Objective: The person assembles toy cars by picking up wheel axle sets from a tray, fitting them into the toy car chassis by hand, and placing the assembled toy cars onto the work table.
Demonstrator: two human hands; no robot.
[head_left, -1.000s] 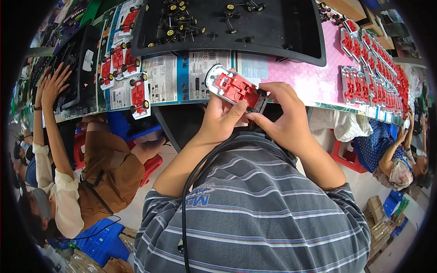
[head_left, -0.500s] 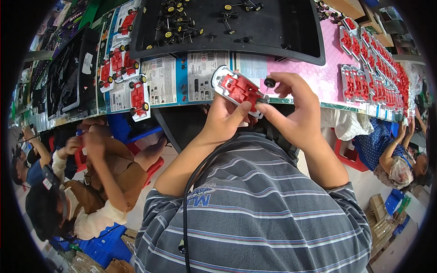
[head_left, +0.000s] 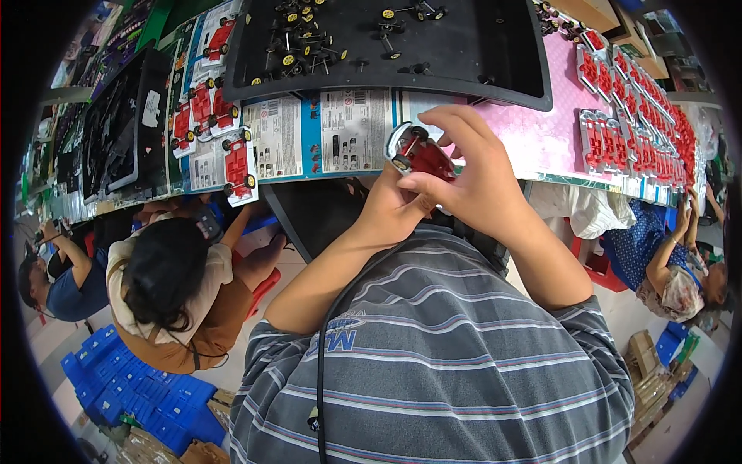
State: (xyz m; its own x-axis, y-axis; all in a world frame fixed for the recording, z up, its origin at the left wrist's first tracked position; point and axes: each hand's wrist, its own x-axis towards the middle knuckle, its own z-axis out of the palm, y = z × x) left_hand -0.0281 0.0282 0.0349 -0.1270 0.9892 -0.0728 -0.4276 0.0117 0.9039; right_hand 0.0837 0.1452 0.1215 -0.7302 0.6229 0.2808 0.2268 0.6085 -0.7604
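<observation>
Held above my lap at the table's near edge is a toy car [head_left: 430, 160], a white shell with its red underside facing up. My left hand [head_left: 389, 210] is closed round it from below and the left. A wheel axle [head_left: 418, 133] with black wheels lies across the car's far-left end. My right hand [head_left: 487, 174] arches over the car, index finger and thumb closed at the two wheels of that axle. The right fingers hide part of the car's right end.
A black tray [head_left: 464, 73] with loose wheel axles [head_left: 303, 39] spans the far side. Wheeled cars [head_left: 238, 164] lie at left; rows of red-and-white cars without wheels [head_left: 601, 143] stand at right. Seated people flank me, one with a black cap [head_left: 166, 263] at left.
The wheel axle has gone from my right fingers' pinch beside the car onto its far-left end. My right hand has moved left over the car. The person at left has leaned toward the table.
</observation>
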